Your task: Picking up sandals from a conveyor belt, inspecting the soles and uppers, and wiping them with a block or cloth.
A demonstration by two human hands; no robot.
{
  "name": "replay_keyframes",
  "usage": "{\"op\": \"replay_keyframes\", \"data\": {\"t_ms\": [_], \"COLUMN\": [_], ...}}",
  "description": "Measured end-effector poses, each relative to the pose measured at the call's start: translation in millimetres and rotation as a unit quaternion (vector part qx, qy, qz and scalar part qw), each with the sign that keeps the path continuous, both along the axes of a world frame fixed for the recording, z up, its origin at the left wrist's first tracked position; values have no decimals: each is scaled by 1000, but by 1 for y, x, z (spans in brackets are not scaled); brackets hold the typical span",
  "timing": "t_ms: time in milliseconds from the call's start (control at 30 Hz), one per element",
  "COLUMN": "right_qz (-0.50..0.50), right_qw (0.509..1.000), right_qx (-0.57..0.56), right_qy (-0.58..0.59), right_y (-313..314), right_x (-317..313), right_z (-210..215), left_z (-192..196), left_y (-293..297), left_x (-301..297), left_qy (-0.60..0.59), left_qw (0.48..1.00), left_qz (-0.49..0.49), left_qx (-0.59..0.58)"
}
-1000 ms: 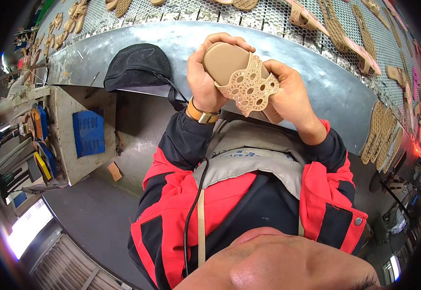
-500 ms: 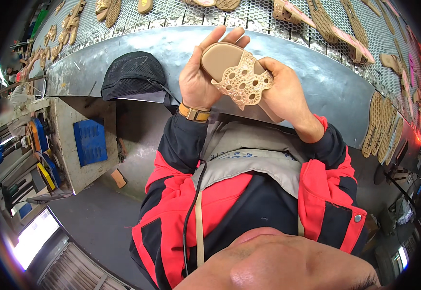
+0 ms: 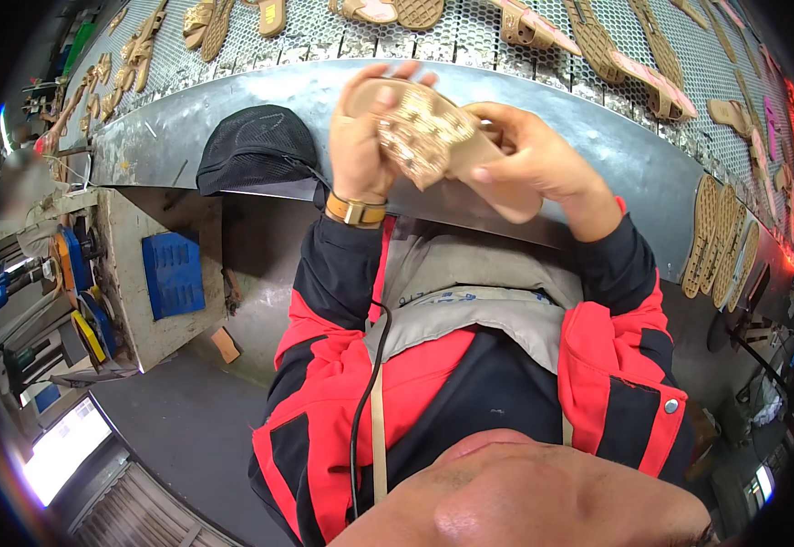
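Observation:
I hold a tan sandal (image 3: 497, 173) with a beaded, cut-out upper (image 3: 424, 135) in front of me, above the curved metal edge of a conveyor. My left hand (image 3: 360, 150), with a tan watch strap at the wrist, grips its toe end, fingers spread behind the sole. My right hand (image 3: 529, 155) clasps the sole's middle and heel, thumb pressing near the decorated upper. The sandal is tilted, heel pointing lower right.
A perforated metal conveyor (image 3: 342, 41) carries several sandals and soles across the top and down the right side (image 3: 721, 242). A black mesh cap (image 3: 256, 146) lies on the metal rim. A blue crate (image 3: 172, 273) and tools stand at the left.
The sandal has turned in my hands: its sole faced me before, now the beaded upper tilts sideways and the heel points lower right. Both hands shifted grip.

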State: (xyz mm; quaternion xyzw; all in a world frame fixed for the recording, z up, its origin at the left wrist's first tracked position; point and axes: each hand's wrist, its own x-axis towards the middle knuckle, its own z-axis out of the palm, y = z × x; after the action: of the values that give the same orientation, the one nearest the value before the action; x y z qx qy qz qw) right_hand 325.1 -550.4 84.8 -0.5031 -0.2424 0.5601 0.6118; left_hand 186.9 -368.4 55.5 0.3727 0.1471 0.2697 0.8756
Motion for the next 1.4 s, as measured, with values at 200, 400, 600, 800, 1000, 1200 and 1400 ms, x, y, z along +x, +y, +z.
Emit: {"op": "replay_keyframes", "data": {"t_ms": [200, 400, 600, 800, 1000, 1200, 1400], "right_qz": [-149, -148, 93, -22, -67, -74, -49], "right_qw": [982, 986, 977, 743, 679, 664, 670], "right_qx": [68, 71, 38, 75, -7, -19, -50], "right_qy": [93, -20, -187, -665, -731, -744, -739], "right_y": [-4, 18, 22, 17, 22, 29, 30], "right_x": [43, 41, 35, -10, -41, -47, -49], "right_z": [0, 7, 19, 27, 27, 36, 41], "left_z": [3, -12, -7, -10, -7, 2, 11], "left_y": [15, -34, -37, -26, -29, -24, -26], "left_x": [-6, 3, 4, 15, 16, 18, 17], "left_qy": [-174, -18, -97, -42, -79, -76, -84], "left_qw": [970, 988, 976, 994, 990, 981, 976], "left_qz": [12, -64, -104, 35, 72, 89, 93], "left_qx": [-172, -141, -166, -90, -96, -157, -177]}}
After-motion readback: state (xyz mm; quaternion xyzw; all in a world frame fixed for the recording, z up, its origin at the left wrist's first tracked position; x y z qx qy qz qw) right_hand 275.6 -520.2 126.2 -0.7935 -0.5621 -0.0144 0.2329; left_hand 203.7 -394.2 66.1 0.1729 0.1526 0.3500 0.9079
